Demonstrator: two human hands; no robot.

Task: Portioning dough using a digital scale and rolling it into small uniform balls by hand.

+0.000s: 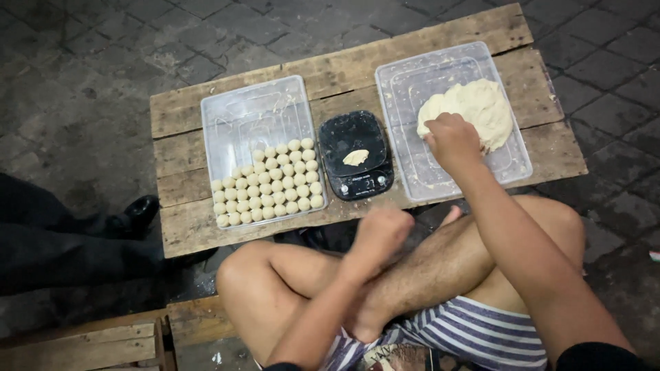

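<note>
One small bit is best pinched from the dough lump (474, 110), right of the scale (355, 163); right hand (450, 141) fingers are closed on it. Left hand (381, 230) is fisted.

Bare forearms, bare legs, no shoes on the one foot that shows. Shorts (474, 330) with purple-blue and white stripes. Dark sleeve edges at both upper arms, low in frame. Left hand (380, 232) and right hand (452, 141) bare, no rings, watch or gloves visible.
</note>
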